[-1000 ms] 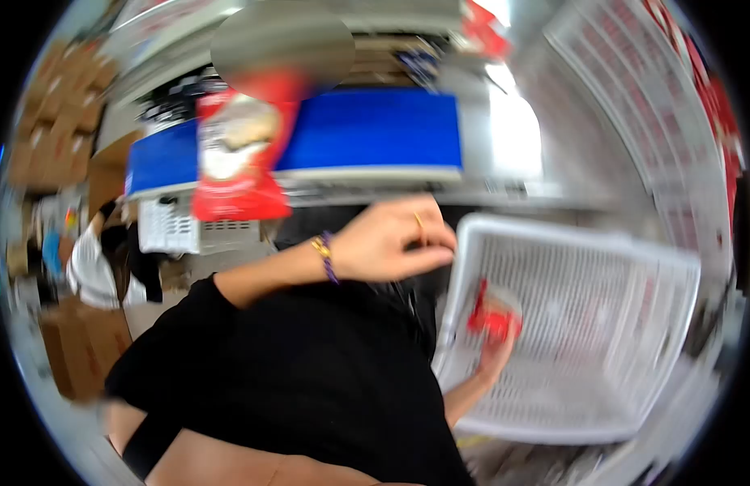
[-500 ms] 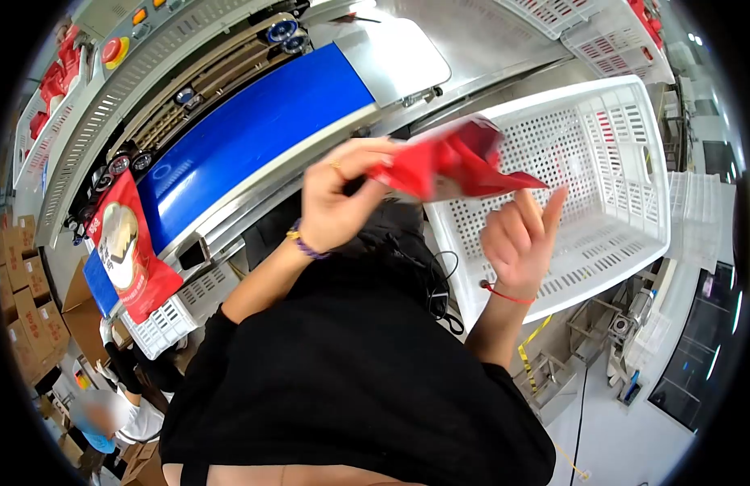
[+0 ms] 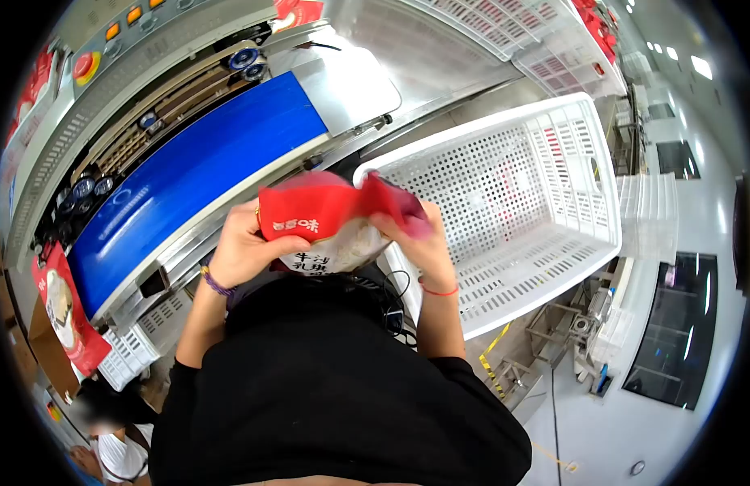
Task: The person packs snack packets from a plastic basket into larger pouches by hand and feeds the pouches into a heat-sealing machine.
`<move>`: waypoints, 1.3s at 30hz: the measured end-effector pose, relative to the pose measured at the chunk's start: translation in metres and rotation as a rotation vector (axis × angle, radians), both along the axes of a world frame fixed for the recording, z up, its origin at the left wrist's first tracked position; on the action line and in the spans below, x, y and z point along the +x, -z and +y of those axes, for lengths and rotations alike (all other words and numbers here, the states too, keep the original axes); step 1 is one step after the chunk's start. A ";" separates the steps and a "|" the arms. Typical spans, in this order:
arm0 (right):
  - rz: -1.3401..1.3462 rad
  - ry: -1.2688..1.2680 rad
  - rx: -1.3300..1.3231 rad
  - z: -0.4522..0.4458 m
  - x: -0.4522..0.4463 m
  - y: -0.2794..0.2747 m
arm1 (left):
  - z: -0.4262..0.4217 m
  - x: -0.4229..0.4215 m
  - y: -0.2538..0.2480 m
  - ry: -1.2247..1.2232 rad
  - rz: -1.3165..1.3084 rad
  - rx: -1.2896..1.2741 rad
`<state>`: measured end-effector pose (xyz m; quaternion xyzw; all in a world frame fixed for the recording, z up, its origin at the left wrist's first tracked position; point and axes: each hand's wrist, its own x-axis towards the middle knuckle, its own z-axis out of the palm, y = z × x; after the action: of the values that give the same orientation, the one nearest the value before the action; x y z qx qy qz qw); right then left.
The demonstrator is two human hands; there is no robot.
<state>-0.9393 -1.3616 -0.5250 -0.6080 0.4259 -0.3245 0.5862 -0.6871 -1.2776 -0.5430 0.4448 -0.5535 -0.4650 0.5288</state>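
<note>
Both hands hold a red and white printed food pouch (image 3: 326, 229) in front of my chest, its upper edge blurred by motion. My left hand (image 3: 243, 249) is closed on the pouch's left side, thumb across the front. On the other side, my right hand (image 3: 419, 243) grips the right part, where the film is folded and shows dark red. Beyond the pouch lies a blue conveyor belt (image 3: 205, 178). A second red pouch (image 3: 65, 312) lies at the belt's left end. To the right of my right hand stands a white perforated crate (image 3: 504, 300).
A sealing machine with rollers (image 3: 245, 58) and a red stop button (image 3: 86, 66) runs along the belt's far side. More white crates (image 3: 545, 73) stand at the upper right. Another person (image 3: 119, 445) is at the lower left.
My right hand has moved left from over the crate and now grips the pouch. The pouch has come left and nearer, its printed front showing. The whole view has shifted.
</note>
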 end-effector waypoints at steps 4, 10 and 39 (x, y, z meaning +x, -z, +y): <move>-0.029 -0.152 -0.011 -0.016 -0.005 -0.003 | -0.002 0.018 -0.012 -0.076 0.069 0.239; 0.232 0.230 -0.530 -0.065 0.029 -0.007 | -0.055 0.034 0.009 -0.349 -0.136 0.127; -0.086 -0.095 0.045 -0.232 0.136 0.016 | -0.106 0.068 0.017 -0.954 -0.036 0.441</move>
<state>-0.8029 -1.5940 -0.5410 -0.5998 0.3781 -0.3125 0.6321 -0.6190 -1.3831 -0.5601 0.7561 -0.1873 -0.2701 0.5659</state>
